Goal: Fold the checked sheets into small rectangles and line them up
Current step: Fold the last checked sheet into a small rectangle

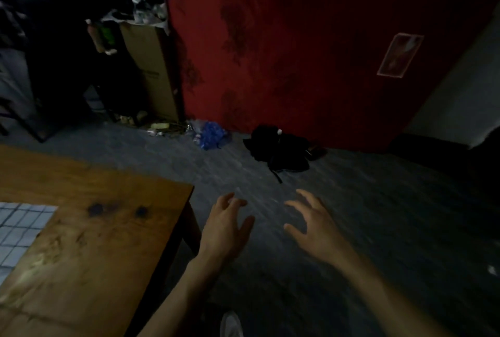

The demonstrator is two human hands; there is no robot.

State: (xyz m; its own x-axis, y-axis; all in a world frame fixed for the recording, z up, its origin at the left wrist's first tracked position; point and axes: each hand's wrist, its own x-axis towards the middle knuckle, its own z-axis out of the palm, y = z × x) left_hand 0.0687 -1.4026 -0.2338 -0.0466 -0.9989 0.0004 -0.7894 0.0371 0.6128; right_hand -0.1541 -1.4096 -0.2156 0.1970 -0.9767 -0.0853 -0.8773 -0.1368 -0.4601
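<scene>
A dim room with a grey floor point(351, 228). Nearest, the wooden table point(108, 242) carries the checked sheet point(19, 231) at its left edge. Beyond its corner, the left hand point(226, 231) and right hand point(315, 225) hover over the floor, fingers spread, holding nothing. Farther back lie a black bag point(278, 151) and a red wall point(311, 39).
</scene>
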